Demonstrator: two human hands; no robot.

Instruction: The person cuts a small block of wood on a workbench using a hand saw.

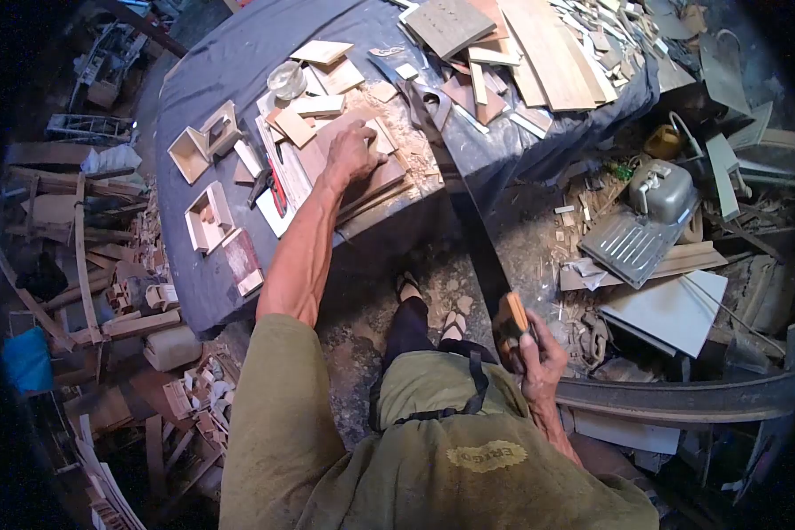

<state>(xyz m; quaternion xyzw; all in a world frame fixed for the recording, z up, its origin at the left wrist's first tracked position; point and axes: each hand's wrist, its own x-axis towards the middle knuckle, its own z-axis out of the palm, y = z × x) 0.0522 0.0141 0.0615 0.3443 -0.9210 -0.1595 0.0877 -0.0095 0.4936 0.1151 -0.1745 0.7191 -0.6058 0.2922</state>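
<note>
In the head view my right hand [543, 360] is closed around the handle of a long handsaw [475, 231]. Its dark blade slants up and away across the front edge of the cloth-covered table. My left hand [355, 155] presses down with bent fingers on a small pale wood piece [382, 137], partly hidden under the fingers. That piece lies on a flat brown board [322, 146] near the table edge, to the left of the blade. Pale sawdust [422, 159] is scattered between the board and the saw.
Open wooden boxes [208, 219], a clear glass jar [286, 80] and red-handled pliers [277, 190] sit left on the table [181, 132]. Planks [548, 53] and offcuts pile up at the far right. A metal sink [636, 225] and scrap lie on the floor to the right.
</note>
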